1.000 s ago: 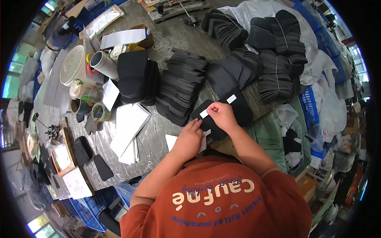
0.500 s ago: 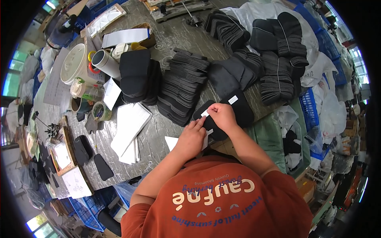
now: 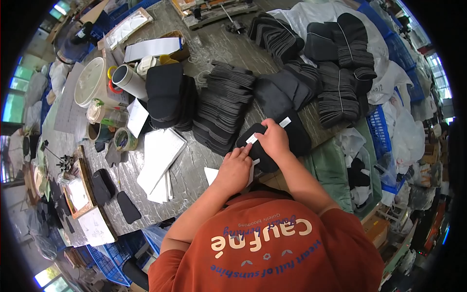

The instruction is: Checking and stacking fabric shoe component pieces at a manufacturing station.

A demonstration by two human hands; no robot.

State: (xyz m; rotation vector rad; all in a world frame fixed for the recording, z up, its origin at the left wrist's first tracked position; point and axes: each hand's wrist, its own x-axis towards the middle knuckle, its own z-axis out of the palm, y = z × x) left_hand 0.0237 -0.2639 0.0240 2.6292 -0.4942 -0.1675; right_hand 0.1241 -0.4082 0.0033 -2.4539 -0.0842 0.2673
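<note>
A dark rounded pad [image 3: 264, 159] lies at the table's near edge, a small white label [image 3: 252, 139] on its upper part. My left hand [image 3: 235, 168] reaches its fingertips to the label's lower end. White paper [image 3: 211, 175] shows on both sides of this hand, apparently gripped in it; the thumb is hidden. At the label's other end rests the thumb of my right hand [image 3: 273, 139], its index finger apart and the other fingers curled. Just beyond, a second dark pad [image 3: 297, 134] bears a similar white label [image 3: 285, 122].
Fanned stacks of dark pads [image 3: 224, 107] stand ahead, with tied bundles [image 3: 338, 95] at the far right. White sheets [image 3: 160, 163] lie left of my hands. A tumbler [image 3: 129, 80], jars [image 3: 125, 138] and a white tub [image 3: 91, 82] crowd the left side.
My right thumb and index finger have spread from a pinch at the label's end. The label now shows more fully on the pad. My left hand has hardly moved.
</note>
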